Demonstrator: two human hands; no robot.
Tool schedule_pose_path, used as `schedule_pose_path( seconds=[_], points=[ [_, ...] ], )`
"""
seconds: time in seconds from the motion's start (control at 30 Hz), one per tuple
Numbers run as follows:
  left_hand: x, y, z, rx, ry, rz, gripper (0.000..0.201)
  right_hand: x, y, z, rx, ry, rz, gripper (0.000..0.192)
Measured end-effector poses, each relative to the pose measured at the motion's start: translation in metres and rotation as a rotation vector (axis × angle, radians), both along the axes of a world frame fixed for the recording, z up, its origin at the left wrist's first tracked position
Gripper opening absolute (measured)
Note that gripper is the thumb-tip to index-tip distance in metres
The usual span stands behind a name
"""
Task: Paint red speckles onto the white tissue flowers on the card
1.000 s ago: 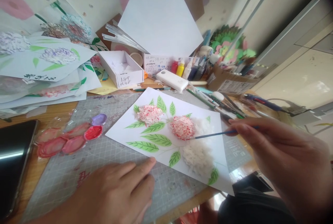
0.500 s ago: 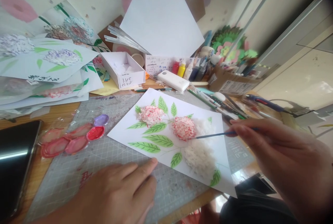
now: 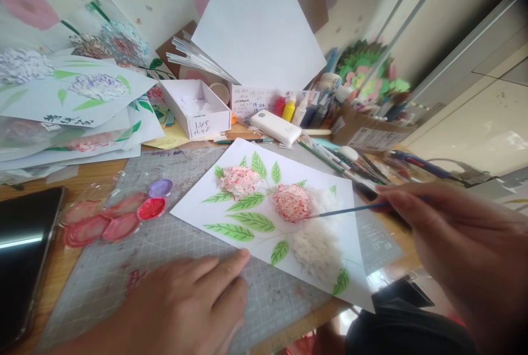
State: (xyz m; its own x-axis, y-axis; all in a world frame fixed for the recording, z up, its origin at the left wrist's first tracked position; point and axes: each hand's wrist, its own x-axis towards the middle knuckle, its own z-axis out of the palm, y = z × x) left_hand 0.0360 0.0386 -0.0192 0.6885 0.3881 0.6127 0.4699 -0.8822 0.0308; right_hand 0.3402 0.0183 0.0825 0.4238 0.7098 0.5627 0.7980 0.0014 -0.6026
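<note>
A white sheet (image 3: 243,250) with drawn green leaves lies on the grey cutting mat (image 3: 136,258). Raised paper flowers stand on it: two red-and-white ones, and a white fluffy one (image 3: 315,247). Between thumb and fingers, my right hand (image 3: 466,239) holds a thin blue paintbrush (image 3: 350,209). Its tip is at the lower right edge of the middle red-and-white flower (image 3: 291,202). My left hand (image 3: 193,300) lies flat with fingers stretched out, the index fingertip at the sheet's lower edge. Left of the sheet is a plastic palette (image 3: 119,225) with red, pink and purple paint.
A black phone or tablet (image 3: 27,261) lies at the left edge. Behind it are stacked flower pictures (image 3: 111,118). At the back stand a white paper box (image 3: 210,124), a white power bank (image 3: 276,127) and paint bottles (image 3: 289,111). Several brushes and pens (image 3: 346,165) lie at the right.
My right hand has shifted slightly right, and the brush tip has moved a little right along the flower's lower edge. The left hand and sheet have stayed put.
</note>
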Motion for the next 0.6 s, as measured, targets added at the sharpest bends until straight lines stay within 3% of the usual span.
schedule_pose_path(
  seconds=[0.1,0.3,0.6],
  points=[
    [0.000,0.000,-0.001,0.008,-0.011,-0.002,0.043,0.002,0.001,0.001,-0.001,0.008,-0.028,0.021],
    [0.000,0.003,-0.003,-0.002,-0.017,0.002,0.042,0.010,0.002,0.002,-0.039,-0.064,0.108,0.017],
    [-0.002,0.007,-0.004,-0.071,-0.063,0.021,0.040,0.019,0.009,-0.003,-0.025,-0.025,0.088,0.014]
  ],
)
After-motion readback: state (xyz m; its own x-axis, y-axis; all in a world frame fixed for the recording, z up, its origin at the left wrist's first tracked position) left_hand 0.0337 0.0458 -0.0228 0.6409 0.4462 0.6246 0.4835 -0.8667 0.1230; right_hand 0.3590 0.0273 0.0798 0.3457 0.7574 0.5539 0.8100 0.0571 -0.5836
